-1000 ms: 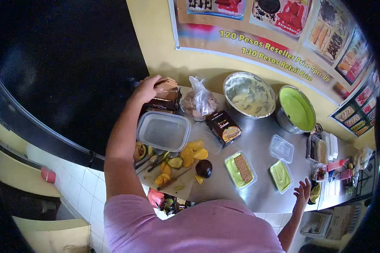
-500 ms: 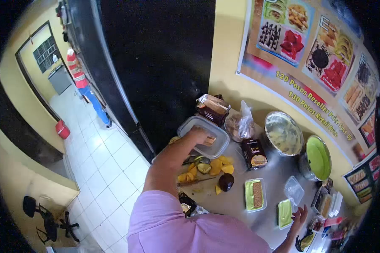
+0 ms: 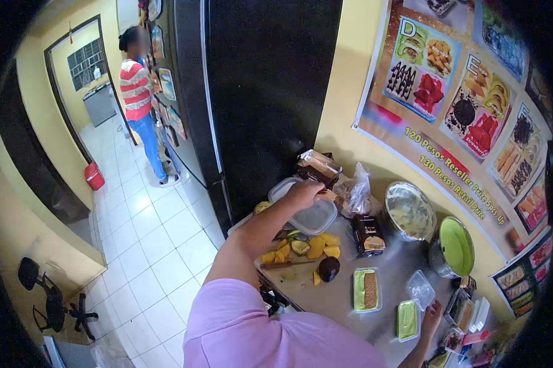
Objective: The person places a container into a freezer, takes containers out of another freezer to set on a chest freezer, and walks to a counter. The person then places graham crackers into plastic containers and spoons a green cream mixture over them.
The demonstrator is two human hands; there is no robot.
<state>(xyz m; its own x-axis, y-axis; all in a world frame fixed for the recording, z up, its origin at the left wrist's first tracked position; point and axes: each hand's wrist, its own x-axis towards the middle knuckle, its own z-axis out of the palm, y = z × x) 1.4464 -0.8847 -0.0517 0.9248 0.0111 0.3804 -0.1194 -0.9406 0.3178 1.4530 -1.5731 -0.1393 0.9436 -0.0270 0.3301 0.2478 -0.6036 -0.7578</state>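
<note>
My left hand (image 3: 306,195) reaches over a clear plastic container (image 3: 313,219), its fingers closed on a tan graham cracker (image 3: 327,195). Just behind it lies an opened graham pack (image 3: 319,167). Low on the right, my right hand (image 3: 433,316) has its fingers apart and holds nothing, beside a small tub of green cream (image 3: 407,321). A clear lid (image 3: 420,289) lies just above that tub. To the left, a larger tub (image 3: 358,298) holds green cream with a graham cracker (image 3: 370,289) laid along its right side.
Mango pieces (image 3: 316,247), a dark avocado (image 3: 329,268) and a knife (image 3: 285,264) lie below the container. Behind stand a graham box (image 3: 368,235), a plastic bag (image 3: 357,191), a cream-smeared bowl (image 3: 410,211) and a pot of green cream (image 3: 454,248). A person (image 3: 138,101) stands far left.
My left hand has lifted from inside the clear container toward its far right rim, cracker in its fingers. My right hand stays beside the small tub. The camera view has shifted.
</note>
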